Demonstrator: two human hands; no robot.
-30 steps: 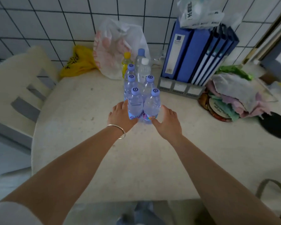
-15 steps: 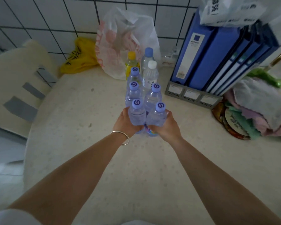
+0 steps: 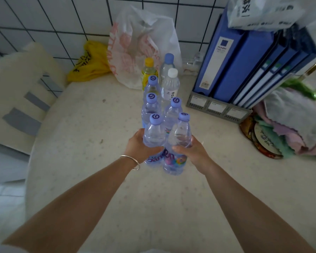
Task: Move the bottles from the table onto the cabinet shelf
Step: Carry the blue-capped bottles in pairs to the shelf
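Observation:
Several clear water bottles with purple caps stand in a cluster on the pale table [image 3: 91, 161]. My left hand [image 3: 138, 147] grips the front left bottle [image 3: 154, 136] around its middle. My right hand [image 3: 192, 149] grips the front right bottle [image 3: 179, 143], which tilts and sits a little off the table. Behind them stand more purple-capped bottles [image 3: 172, 114], a white-capped bottle [image 3: 170, 84], a blue-capped bottle [image 3: 167, 66] and a yellow bottle [image 3: 149, 73]. No cabinet shelf is in view.
Blue file binders [image 3: 244, 66] in a grey rack stand at the back right. A pile of cloths [image 3: 292, 121] lies at the right. A white plastic bag [image 3: 139, 44] and a yellow bag [image 3: 91, 63] lean on the tiled wall. A cream chair [image 3: 16, 92] stands at left.
Both hands closed round the two front bottles. The right bottle has since tilted and risen slightly from the table. The camera moved closer.

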